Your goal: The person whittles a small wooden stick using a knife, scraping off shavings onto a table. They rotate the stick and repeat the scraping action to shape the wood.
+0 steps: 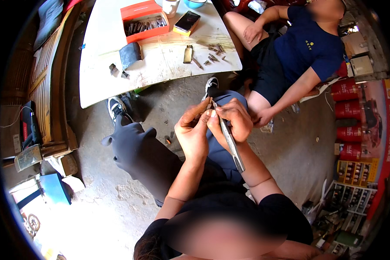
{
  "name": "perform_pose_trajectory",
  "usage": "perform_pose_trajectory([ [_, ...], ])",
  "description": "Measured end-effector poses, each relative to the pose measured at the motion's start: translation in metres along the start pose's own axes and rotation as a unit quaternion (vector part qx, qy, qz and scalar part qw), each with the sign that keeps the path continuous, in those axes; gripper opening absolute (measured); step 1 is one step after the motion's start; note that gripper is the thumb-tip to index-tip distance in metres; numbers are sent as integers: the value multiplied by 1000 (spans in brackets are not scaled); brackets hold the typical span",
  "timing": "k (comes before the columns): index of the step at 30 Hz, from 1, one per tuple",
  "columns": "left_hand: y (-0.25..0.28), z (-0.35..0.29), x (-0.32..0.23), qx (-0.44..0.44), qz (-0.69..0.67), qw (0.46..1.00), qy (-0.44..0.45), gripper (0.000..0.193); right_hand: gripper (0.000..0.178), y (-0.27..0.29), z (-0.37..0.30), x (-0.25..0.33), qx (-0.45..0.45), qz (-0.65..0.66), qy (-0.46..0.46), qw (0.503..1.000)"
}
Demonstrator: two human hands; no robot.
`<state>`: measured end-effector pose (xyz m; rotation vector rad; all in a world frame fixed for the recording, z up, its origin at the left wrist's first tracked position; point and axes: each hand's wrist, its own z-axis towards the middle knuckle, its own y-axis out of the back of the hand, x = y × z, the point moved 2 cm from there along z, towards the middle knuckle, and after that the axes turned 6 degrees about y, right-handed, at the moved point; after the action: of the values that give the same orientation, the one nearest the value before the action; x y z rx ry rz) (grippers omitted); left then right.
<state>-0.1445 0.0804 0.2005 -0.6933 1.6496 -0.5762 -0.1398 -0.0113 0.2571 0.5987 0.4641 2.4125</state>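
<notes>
Both hands are on the near side of the white table (99, 78). The right hand (235, 123) grasps a slim metal hand tool (230, 145), its tip towards the table. The left hand (194, 132) meets that tip with fingers bent inward; what they grasp cannot be told. On the table stands an orange-red box (149, 34) of small dark pieces (145, 26).
</notes>
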Motion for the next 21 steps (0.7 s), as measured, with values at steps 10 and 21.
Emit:
perform_pose_trajectory([
  [10,-5,-3,-1,-10,-10,1000,4,24,16,5,0,0,-14,11,-10,1000],
  [21,-1,-3,4,2,-16,1000,-6,23,15,5,-2,2,-23,5,-6,1000],
])
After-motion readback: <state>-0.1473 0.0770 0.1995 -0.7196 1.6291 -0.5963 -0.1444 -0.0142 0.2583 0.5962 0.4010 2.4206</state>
